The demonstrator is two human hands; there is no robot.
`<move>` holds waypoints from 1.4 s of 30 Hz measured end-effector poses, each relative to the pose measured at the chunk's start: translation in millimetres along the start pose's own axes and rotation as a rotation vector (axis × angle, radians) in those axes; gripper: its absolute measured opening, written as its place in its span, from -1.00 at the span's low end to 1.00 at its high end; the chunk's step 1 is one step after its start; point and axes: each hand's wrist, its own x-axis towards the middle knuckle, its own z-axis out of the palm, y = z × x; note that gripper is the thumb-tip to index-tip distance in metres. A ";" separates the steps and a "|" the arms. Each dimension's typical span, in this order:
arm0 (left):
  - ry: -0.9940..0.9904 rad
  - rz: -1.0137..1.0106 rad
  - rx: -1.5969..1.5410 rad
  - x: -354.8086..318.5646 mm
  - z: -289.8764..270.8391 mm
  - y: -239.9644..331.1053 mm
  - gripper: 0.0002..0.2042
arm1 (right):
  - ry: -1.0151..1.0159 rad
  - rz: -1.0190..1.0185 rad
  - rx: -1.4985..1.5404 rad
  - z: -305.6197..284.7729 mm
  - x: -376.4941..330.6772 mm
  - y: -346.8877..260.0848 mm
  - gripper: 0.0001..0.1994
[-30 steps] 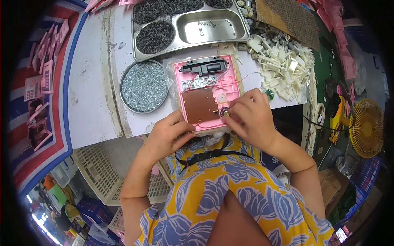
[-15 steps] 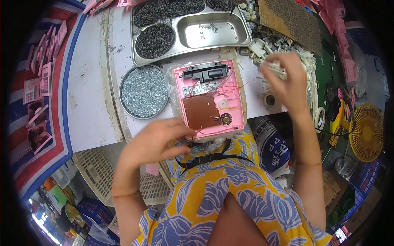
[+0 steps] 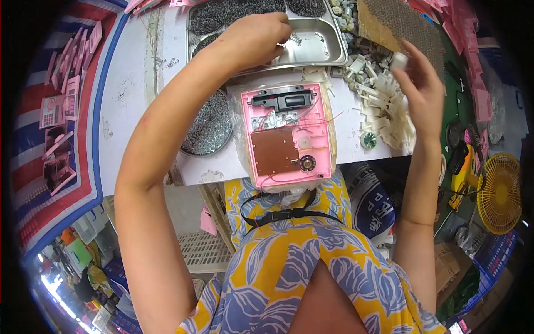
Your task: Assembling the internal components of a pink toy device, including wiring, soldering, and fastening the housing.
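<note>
My left hand [image 3: 257, 39] reaches over the steel tray [image 3: 295, 62]. Its fingers are curled down at the compartment where a few small springs [image 3: 296, 40] lie; what they pinch, if anything, is hidden. Over the heap of white plastic parts [image 3: 384, 106] at the right, my right hand [image 3: 421, 83] grips a small white plastic part [image 3: 399, 60] between thumb and fingers. Between my arms, untouched, lies an open pink plastic housing [image 3: 325, 150]. Inside it are a black module [image 3: 289, 99], a brown circuit board [image 3: 273, 153], red wires and a small round speaker [image 3: 307, 162].
Left of the housing stands a round dish of small metal screws [image 3: 208, 125], partly behind my left forearm. Dark springs [image 3: 217, 16] fill other tray compartments. A brown cardboard piece [image 3: 384, 25] lies at the back right. A yellow fan [image 3: 499, 185] stands far right.
My left hand has left the housing's near left corner and moved up to the tray. My right hand has shifted slightly right and now shows a white plastic part in its fingers.
</note>
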 end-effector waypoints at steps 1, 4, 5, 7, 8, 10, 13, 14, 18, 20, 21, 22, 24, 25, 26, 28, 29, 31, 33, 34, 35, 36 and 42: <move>0.058 -0.026 -0.059 -8.7 -11.7 11.2 -0.92 | 0.004 0.041 0.166 -6.4 -9.9 -5.2 -0.58; 0.059 -0.321 -0.683 -47.4 -49.4 73.0 -0.88 | -0.017 0.189 0.430 -17.2 -60.8 -27.3 -0.62; 0.129 -0.384 -0.942 -67.2 -48.4 93.7 -0.85 | -0.099 0.226 0.526 -9.0 -77.0 -46.4 -0.64; 0.027 -0.596 -1.406 -97.6 -47.5 137.2 -0.80 | -0.220 0.182 0.739 16.6 -106.8 -62.2 -0.63; 0.022 -0.696 -1.601 -111.8 -38.8 152.4 -0.80 | -0.270 0.030 0.677 28.5 -113.9 -64.6 -0.66; 0.079 -0.839 -1.937 -131.7 -18.3 171.2 -0.81 | -0.370 -0.223 0.466 39.5 -110.3 -72.3 -0.65; 0.235 -0.921 -2.242 -147.1 0.3 184.5 -0.84 | -0.408 -0.352 0.392 47.5 -108.4 -80.0 -0.64; 0.256 -0.923 -2.274 -150.2 3.8 186.5 -0.85 | -0.410 -0.377 0.386 49.2 -107.4 -80.7 -0.63; 0.267 -0.904 -2.358 -152.6 3.7 189.6 -0.89 | -0.477 -0.469 0.295 53.7 -103.8 -79.5 -0.65; 0.268 -0.874 -2.346 -152.2 4.9 191.4 -0.91 | -0.521 -0.550 0.212 57.2 -103.5 -77.0 -0.64; 0.279 -0.856 -2.311 -151.6 7.0 193.8 -0.91 | -0.515 -0.585 0.197 58.5 -104.6 -79.1 -0.63; 0.288 -0.838 -2.276 -151.1 8.0 195.6 -0.91 | -0.507 -0.618 0.181 60.4 -106.6 -82.9 -0.62; 0.332 -0.791 -2.186 -152.4 7.1 196.3 -0.90 | -0.503 -0.648 0.174 59.8 -108.6 -88.3 -0.60; 0.350 -0.767 -2.142 -152.4 6.3 197.3 -0.89 | -0.502 -0.617 0.111 56.7 -109.0 -87.2 -0.62; 0.328 -0.745 -2.121 -152.4 4.0 200.7 -0.88 | -0.506 -0.588 0.050 51.8 -109.6 -84.5 -0.63; 0.283 -0.701 -2.080 -148.4 -3.6 207.2 -0.85 | -0.469 -0.456 0.012 43.7 -114.8 -78.7 -0.65; 0.276 -0.717 -2.065 -144.9 -4.9 209.5 -0.81 | -0.429 -0.360 0.039 41.8 -121.6 -74.4 -0.66; 0.265 -0.753 -2.033 -137.5 -6.8 213.7 -0.73 | -0.405 -0.260 0.077 36.3 -127.4 -66.4 -0.65; 0.024 -0.669 -1.983 -126.5 -15.2 196.7 -0.66 | -0.410 -0.241 0.072 25.2 -131.0 -58.7 -0.63; -0.087 -0.629 -1.949 -120.1 -18.3 187.5 -0.62 | -0.369 -0.143 0.149 20.7 -135.2 -48.6 -0.61; -0.043 -0.578 -1.539 -112.2 -18.3 181.0 -0.58 | -0.325 -0.044 0.227 16.6 -142.1 -38.1 -0.60; 0.010 -0.460 -1.187 -104.5 -10.9 173.4 -0.65 | -0.247 0.398 0.500 11.7 -153.0 -36.6 -0.61; -0.062 -0.123 -0.291 -79.1 21.1 167.1 -0.89 | -0.247 0.440 0.931 11.3 -131.7 -25.4 -0.64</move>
